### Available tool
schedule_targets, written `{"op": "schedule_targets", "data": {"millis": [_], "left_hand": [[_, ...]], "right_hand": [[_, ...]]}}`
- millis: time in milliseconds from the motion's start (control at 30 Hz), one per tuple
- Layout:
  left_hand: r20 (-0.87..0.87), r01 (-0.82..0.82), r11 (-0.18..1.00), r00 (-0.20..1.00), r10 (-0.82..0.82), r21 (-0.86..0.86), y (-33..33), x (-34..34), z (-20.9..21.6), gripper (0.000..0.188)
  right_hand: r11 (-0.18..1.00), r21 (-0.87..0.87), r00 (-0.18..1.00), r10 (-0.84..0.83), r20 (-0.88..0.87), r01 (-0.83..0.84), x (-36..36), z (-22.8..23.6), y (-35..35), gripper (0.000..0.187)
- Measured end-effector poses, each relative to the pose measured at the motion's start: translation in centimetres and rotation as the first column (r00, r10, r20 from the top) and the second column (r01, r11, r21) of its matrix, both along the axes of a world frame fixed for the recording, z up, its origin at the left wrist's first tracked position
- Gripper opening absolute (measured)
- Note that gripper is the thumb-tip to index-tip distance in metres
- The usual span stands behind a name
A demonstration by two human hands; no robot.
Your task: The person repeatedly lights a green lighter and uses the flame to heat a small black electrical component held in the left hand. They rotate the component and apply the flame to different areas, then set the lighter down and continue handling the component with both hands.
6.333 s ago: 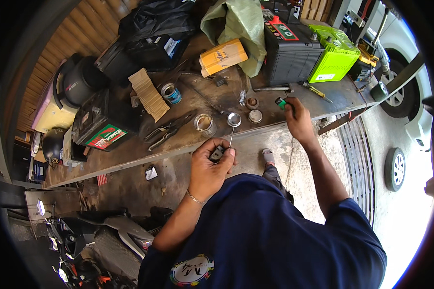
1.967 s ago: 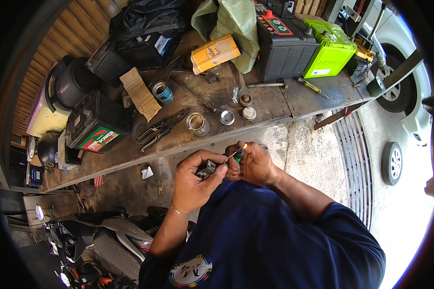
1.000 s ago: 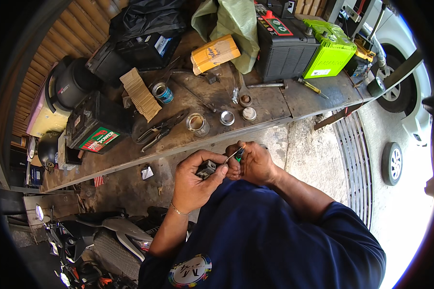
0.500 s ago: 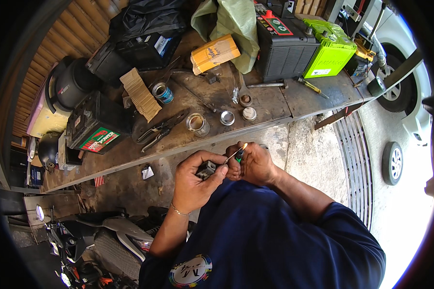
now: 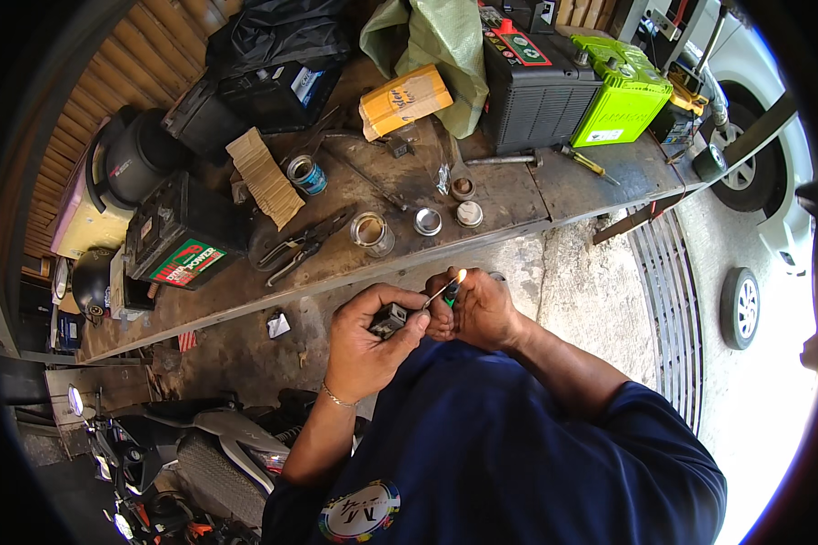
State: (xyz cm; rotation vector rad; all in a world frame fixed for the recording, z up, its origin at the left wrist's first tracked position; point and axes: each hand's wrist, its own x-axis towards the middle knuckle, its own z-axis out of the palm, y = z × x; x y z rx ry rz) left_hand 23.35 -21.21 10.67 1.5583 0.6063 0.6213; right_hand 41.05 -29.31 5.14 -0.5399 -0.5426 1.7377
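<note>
In front of my chest, over the bench's near edge, both hands are close together. My left hand (image 5: 370, 338) is closed round a small dark boxy part (image 5: 389, 320), its kind unclear. A thin metal rod (image 5: 437, 296) runs from my left fingertips toward the right hand. My right hand (image 5: 484, 311) grips a green lighter (image 5: 450, 296), mostly hidden by the fingers. Its flame (image 5: 462, 274) is lit at the rod's far end. On the bench beyond stand an open glass jar (image 5: 373, 234), a small open tin (image 5: 427, 222) and a round white-topped piece (image 5: 470, 214).
The wooden bench (image 5: 509, 195) carries a black battery (image 5: 541, 104), a lime-green battery (image 5: 618, 91), pliers (image 5: 300, 247), a screwdriver (image 5: 591, 165), a hammer (image 5: 504, 160) and an orange box (image 5: 405, 100). A motorcycle (image 5: 200, 454) stands at the lower left, a loose wheel (image 5: 742, 309) at the right.
The flame looks slightly larger and brighter at the rod's tip. Both hands stay in nearly the same place and hold the same things.
</note>
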Motion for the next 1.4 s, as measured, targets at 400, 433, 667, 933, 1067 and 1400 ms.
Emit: {"op": "schedule_targets", "data": {"millis": [400,433,667,933,1067,1400], "left_hand": [[-0.013,-0.004,1.0,1.0,0.004,0.006,-0.2,0.05,0.01,0.015],[-0.011,-0.003,1.0,1.0,0.003,0.0,-0.22,0.04,0.03,0.015],[0.007,0.003,1.0,1.0,-0.003,-0.009,-0.32,0.11,0.13,0.015],[-0.001,0.004,1.0,1.0,-0.004,-0.009,-0.34,0.15,0.0,0.016],[-0.005,0.004,1.0,1.0,-0.004,0.0,-0.32,0.15,0.02,0.016],[0.003,0.015,1.0,1.0,-0.015,-0.005,-0.2,0.1,0.1,0.015]], "right_hand": [[1.0,0.003,1.0,-0.007,0.004,0.007,-0.04,0.15,-0.16,0.061],[1.0,-0.001,1.0,-0.009,0.003,0.009,-0.04,0.14,-0.15,0.061],[1.0,-0.023,1.0,-0.012,0.001,0.012,0.02,0.17,-0.22,0.061],[0.999,-0.015,0.999,-0.042,0.017,0.042,-0.05,0.55,-0.41,0.053],[0.998,-0.008,0.998,-0.054,0.041,0.054,-0.18,0.69,-0.31,0.04],[0.999,-0.032,1.0,0.002,-0.022,-0.002,0.12,0.42,0.01,0.06]]}}
